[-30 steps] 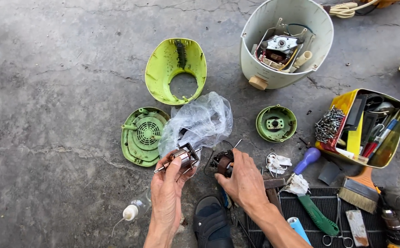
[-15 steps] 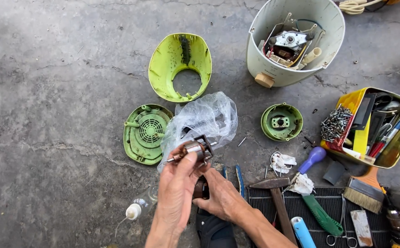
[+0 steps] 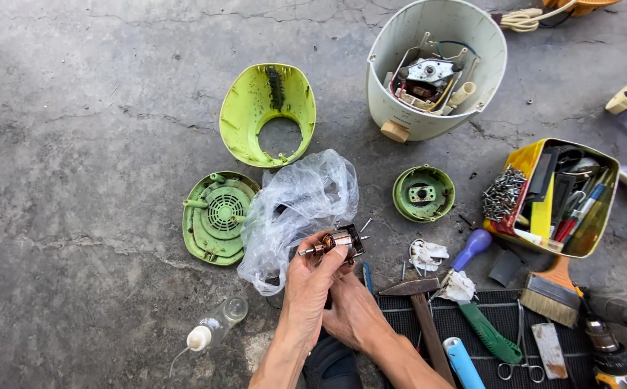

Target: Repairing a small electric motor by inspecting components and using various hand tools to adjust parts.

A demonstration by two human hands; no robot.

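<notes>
Head view, looking down on a cracked concrete floor (image 3: 75,144). Left hand (image 3: 312,282) raised, fingers clamped on a small motor rotor (image 3: 336,243) with copper windings, shaft pointing left. Right hand (image 3: 353,313) sits just under and behind the left, touching it; its grip cannot be told. Rotor held just in front of a crumpled clear plastic bag (image 3: 295,209). Green fan grille (image 3: 218,216) left of bag, green funnel-shaped cover (image 3: 266,115) beyond. Hammer (image 3: 418,302) just right of hands. Small squeeze bottle (image 3: 212,328) lower left.
</notes>
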